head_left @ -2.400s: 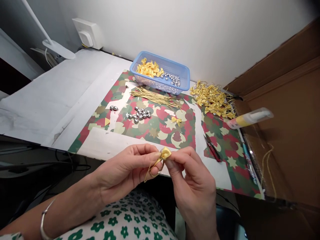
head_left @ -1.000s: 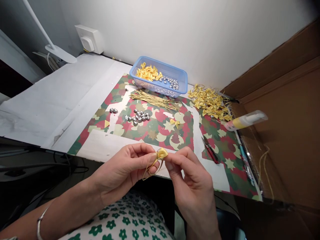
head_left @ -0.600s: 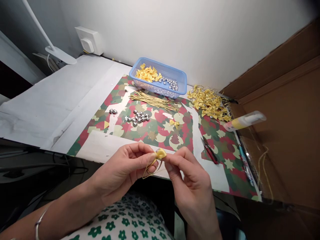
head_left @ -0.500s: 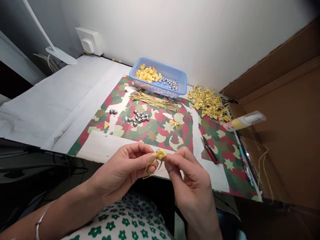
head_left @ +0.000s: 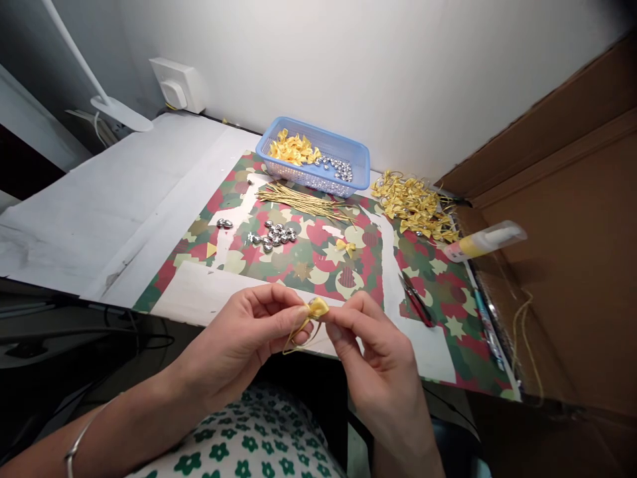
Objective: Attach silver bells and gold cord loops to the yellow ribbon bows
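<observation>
Both hands meet just in front of the table's near edge, pinching one small yellow ribbon bow (head_left: 318, 307) with a loop of gold cord hanging under it. My left hand (head_left: 243, 345) holds the bow and cord between thumb and forefinger. My right hand (head_left: 373, 352) pinches the bow from the right side, fingers curled. On the patterned paper (head_left: 438, 285) beyond lie another single yellow bow (head_left: 345, 245), a cluster of silver beads (head_left: 275, 234) and a bundle of gold cords (head_left: 303, 199).
A blue basket (head_left: 361, 158) with yellow bows and silver beads stands at the back. A heap of finished bows (head_left: 415, 204) lies to its right. Red-handled scissors (head_left: 414, 302), a glue bottle (head_left: 485, 240) and a cardboard box wall (head_left: 572, 219) are at the right. A lamp base (head_left: 122, 114) is back left.
The hands have stayed together on the bow with small finger shifts. The view has tilted slightly, so the table objects sit a little lower in the picture.
</observation>
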A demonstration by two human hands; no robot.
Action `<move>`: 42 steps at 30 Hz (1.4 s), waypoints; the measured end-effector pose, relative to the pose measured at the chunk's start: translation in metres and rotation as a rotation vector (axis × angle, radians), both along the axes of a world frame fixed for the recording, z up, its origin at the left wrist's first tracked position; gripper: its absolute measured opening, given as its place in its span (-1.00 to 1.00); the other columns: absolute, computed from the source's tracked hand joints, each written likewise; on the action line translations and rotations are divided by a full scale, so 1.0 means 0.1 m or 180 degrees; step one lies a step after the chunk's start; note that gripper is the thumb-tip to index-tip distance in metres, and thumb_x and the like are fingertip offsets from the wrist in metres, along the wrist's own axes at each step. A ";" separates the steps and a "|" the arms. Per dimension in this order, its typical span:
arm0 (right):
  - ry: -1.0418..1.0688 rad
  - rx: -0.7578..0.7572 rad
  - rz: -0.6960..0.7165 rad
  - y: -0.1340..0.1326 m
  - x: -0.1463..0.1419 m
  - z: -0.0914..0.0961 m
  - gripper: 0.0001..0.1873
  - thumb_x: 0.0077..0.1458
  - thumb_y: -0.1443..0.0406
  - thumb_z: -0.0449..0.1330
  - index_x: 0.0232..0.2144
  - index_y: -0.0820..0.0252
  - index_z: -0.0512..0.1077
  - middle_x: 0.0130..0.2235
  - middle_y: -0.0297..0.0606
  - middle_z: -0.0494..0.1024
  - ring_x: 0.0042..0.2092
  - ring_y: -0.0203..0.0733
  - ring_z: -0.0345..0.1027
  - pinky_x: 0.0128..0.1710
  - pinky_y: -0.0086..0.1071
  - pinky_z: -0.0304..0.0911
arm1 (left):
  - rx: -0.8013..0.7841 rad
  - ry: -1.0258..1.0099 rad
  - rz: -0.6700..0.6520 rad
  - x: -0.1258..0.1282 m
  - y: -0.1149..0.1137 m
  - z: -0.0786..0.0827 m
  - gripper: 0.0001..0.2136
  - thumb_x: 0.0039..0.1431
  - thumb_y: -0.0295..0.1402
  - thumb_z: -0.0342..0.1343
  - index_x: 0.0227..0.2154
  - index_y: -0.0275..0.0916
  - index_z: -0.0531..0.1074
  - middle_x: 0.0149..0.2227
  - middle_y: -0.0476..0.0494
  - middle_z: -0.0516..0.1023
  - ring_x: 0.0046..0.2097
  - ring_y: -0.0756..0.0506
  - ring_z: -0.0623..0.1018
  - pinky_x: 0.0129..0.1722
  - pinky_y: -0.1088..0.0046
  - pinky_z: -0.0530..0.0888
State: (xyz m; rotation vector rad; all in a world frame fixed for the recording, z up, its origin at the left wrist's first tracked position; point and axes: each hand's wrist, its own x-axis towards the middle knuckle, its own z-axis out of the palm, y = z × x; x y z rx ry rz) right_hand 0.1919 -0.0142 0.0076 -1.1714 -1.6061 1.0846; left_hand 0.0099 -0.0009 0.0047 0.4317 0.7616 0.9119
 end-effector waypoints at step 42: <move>-0.0725 0.1152 -0.0526 -0.04 -0.07 0.04 -0.75 0.25 0.51 0.20 -0.21 0.04 0.51 -0.23 -0.33 0.52 -0.24 -0.28 0.44 -0.28 -0.43 0.37 | 0.0768 0.1263 0.0644 0.04 -0.03 -0.03 -0.88 0.11 -0.33 0.44 -0.40 -0.22 0.64 -0.37 -0.06 0.65 -0.33 -0.05 0.61 -0.24 0.47 0.59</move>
